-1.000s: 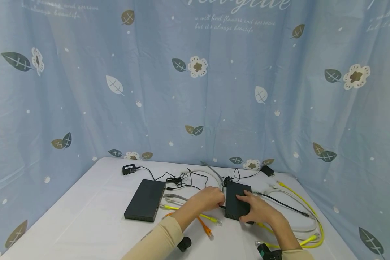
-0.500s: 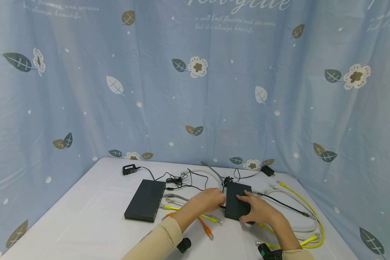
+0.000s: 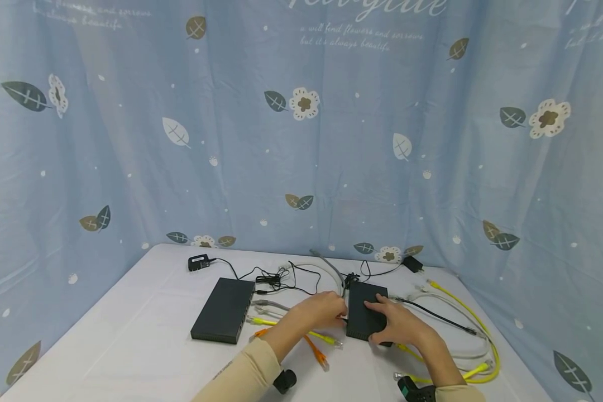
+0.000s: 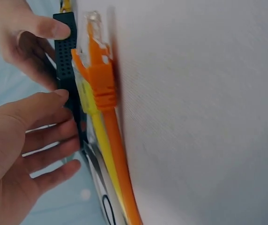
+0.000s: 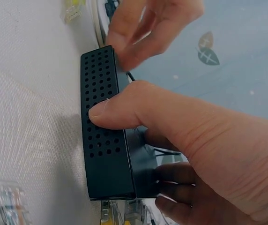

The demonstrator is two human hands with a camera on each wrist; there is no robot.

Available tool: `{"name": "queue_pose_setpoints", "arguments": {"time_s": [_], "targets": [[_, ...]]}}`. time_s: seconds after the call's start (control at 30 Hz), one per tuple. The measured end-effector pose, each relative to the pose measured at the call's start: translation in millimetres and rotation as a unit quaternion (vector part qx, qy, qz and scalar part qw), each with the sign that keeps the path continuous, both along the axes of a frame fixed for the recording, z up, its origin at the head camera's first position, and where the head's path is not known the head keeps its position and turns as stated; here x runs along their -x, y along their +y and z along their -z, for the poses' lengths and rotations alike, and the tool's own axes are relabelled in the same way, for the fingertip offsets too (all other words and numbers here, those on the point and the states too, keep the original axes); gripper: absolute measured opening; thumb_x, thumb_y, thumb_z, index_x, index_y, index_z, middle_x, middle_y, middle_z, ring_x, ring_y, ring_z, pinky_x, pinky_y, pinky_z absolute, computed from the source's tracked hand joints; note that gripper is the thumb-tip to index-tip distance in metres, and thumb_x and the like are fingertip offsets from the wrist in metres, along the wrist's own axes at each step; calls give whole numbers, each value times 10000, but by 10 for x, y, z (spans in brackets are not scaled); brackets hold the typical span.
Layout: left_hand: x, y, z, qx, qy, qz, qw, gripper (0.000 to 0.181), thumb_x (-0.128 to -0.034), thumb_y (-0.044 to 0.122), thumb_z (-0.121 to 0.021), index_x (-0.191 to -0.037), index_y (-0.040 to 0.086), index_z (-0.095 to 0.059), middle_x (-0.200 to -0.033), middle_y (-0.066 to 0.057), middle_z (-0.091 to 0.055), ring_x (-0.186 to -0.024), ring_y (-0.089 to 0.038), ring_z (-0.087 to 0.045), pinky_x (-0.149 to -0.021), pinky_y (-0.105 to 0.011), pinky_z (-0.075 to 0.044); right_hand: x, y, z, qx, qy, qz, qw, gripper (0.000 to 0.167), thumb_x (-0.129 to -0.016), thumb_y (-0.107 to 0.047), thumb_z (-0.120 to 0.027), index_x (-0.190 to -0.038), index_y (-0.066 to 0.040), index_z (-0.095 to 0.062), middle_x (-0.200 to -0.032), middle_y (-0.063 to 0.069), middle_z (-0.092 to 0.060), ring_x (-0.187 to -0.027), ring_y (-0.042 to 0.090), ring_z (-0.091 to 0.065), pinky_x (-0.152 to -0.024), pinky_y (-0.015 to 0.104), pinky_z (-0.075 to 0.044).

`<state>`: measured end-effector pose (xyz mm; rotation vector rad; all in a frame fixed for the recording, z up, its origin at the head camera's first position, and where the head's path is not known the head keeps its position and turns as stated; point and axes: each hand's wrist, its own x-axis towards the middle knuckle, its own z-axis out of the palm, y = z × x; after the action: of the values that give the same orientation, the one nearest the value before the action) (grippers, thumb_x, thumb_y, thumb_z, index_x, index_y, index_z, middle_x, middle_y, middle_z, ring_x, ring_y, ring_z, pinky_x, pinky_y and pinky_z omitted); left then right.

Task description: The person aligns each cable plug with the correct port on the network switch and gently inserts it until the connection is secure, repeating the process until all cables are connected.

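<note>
A black vented box (image 3: 364,312) lies on the right half of the table. My right hand (image 3: 402,324) grips it, fingers spread over the top and thumb (image 5: 113,112) against the perforated side (image 5: 103,150). At the box's left side my left hand (image 3: 319,310) pinches a small black plug (image 3: 344,320), mostly hidden by the fingers. In the left wrist view, the left thumb (image 4: 49,101) touches the box's edge (image 4: 66,56) and the other fingers are slightly bent. Clear connectors (image 5: 115,213) sit at the box's opposite side.
A larger black box (image 3: 224,310) lies to the left. Between the boxes are grey, yellow (image 3: 324,337) and orange (image 3: 317,353) cables and a black cord bundle (image 3: 271,279). Yellow and white cables (image 3: 494,357) loop at the right; two black adapters (image 3: 199,262) lie at the back.
The left hand has shifted very slightly at the box's left side. The right hand and the box have not visibly moved.
</note>
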<state>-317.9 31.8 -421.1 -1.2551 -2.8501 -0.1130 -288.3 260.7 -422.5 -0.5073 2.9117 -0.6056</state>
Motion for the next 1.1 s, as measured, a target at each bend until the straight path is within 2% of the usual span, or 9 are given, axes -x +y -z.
{"name": "queue_pose_setpoints", "arguments": {"time_s": [0.13, 0.27, 0.53, 0.73, 0.83, 0.9, 1.1], "targets": [[-54, 25, -44, -161, -250, -264, 9992, 230, -907, 311, -706, -1109, 212, -751, -1006, 95, -718, -866, -32, -631, -777, -198, -526, -2, -2, -3, 28, -9, -24, 10000, 868, -681, -370, -866, -1434, -110, -520, -1525, 321, -328, -1344, 594, -339, -993, 684, -372], [-99, 62, -70, -131, -170, -291, 9993, 303, -916, 361, -686, -1177, 211, -726, -1131, 79, -705, -1012, -69, -653, -863, -226, -531, -5, -16, -10, 11, -13, -17, 10000, 870, -686, -383, -862, -1435, -103, -517, -1521, 330, -327, -1337, 599, -347, -993, 687, -372], [-196, 161, -101, 43, 227, -406, 9989, 305, -922, 420, -662, -1137, 218, -736, -1078, 43, -661, -926, -79, -599, -780, -227, -517, -16, -81, -24, 11, -77, 30, 10000, 888, -710, -424, -855, -1438, -62, -499, -1515, 351, -315, -1324, 593, -369, -993, 675, -382], [-233, 244, -113, 262, 462, -530, 9972, 317, -909, 468, -661, -1125, 248, -732, -1084, 45, -654, -958, -105, -607, -788, -244, -533, -24, -67, -57, 171, -178, -60, 9997, 925, -727, -490, -828, -1453, -41, -470, -1528, 346, -295, -1344, 577, -356, -1003, 675, -373], [-250, 282, -113, 388, 633, -539, 9958, 328, -913, 478, -651, -1144, 258, -726, -1079, 40, -658, -971, -121, -619, -793, -262, -548, -42, -4, -91, 462, -322, -180, 9983, 872, -795, -477, -777, -1454, -7, -454, -1531, 343, -294, -1364, 549, -353, -1014, 653, -385], [-257, 305, -109, 439, 709, -559, 9949, 334, -916, 484, -644, -1158, 267, -720, -1075, 40, -660, -972, -125, -622, -803, -276, -551, -60, 42, -126, 593, -309, -195, 9976, 813, -842, -459, -737, -1440, 16, -462, -1510, 325, -352, -1360, 519, -384, -1015, 635, -399], [-306, 365, -121, 512, 821, -800, 9921, 338, -915, 520, -624, -1152, 294, -709, -1074, 35, -656, -974, -153, -620, -828, -317, -531, -81, 167, -210, 483, 33, -145, 9987, 631, -932, -382, -650, -1383, 38, -519, -1403, 254, -527, -1300, 460, -485, -1007, 606, -423]]}}
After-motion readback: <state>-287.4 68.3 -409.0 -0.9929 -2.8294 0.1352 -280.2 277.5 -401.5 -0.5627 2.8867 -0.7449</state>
